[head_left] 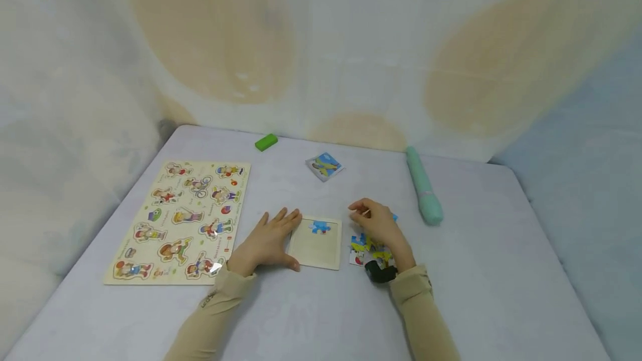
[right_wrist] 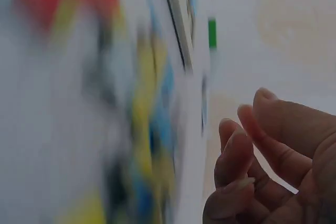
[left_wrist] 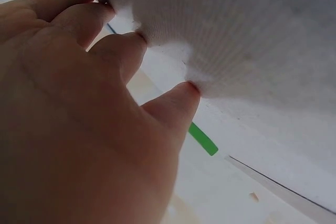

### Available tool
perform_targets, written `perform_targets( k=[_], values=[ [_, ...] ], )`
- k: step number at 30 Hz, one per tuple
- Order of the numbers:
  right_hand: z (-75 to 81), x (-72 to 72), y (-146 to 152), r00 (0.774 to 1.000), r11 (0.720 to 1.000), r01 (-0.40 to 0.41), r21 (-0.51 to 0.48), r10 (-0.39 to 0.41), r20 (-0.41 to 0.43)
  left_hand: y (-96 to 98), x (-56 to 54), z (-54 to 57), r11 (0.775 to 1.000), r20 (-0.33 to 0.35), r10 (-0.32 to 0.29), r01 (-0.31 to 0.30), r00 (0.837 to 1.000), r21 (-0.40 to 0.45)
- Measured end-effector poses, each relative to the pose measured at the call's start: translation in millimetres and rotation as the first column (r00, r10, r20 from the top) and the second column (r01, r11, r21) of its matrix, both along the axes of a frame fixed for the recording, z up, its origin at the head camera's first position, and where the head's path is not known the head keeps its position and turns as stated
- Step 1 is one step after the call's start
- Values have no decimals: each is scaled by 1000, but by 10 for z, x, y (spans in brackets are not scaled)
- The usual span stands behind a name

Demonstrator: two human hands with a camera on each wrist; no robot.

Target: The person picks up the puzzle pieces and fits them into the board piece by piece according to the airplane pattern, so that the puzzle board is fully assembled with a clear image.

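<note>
A small square wooden puzzle tray (head_left: 315, 250) lies in the middle of the table. In it, near the top, sits a section of blue jigsaw (head_left: 320, 227); whether it is one piece or joined pieces I cannot tell. My left hand (head_left: 268, 243) rests spread at the tray's left side, its fingertips (left_wrist: 193, 87) touching down in the left wrist view. Right of the tray lie loose jigsaw pieces (head_left: 358, 243), mostly yellow and blue, partly hidden by my right hand (head_left: 379, 226). That hand hovers over them with bent fingers, and nothing shows between thumb and fingers in the right wrist view.
A large wooden board with cartoon figures (head_left: 181, 217) lies at the left. Farther back are a green block (head_left: 266, 142) and a small picture card (head_left: 325, 166). A long mint-green object (head_left: 424, 187) lies right of the pieces. Curtains hang around the table.
</note>
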State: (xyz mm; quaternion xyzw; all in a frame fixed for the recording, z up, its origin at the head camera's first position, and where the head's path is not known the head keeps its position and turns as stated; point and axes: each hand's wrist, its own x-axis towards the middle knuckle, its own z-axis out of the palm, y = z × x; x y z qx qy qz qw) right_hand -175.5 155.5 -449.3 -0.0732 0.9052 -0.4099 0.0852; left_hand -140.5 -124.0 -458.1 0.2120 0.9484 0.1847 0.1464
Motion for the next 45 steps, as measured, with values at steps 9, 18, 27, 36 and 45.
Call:
perform_targets(
  k=[9,18,27,36,45],
  values=[
    [9,85,515,998,997,-29,73,26,53,-84,-25,34,1000,-24,14,-15,1000,-2],
    [99,112,522,987,979,-149,140,138,85,-57,-41,24,1000,-17,13,-13,1000,7],
    [37,140,521,989,978,-137,155,126,80,-34,-53,21,1000,-21,2,-3,1000,-2],
    [8,164,536,991,984,-106,141,94,90,-6,-28,1,1000,-7,9,-9,1000,1],
    [-50,126,543,992,996,-84,-41,87,86,1,0,-21,1000,-5,10,-10,1000,2]
  ],
)
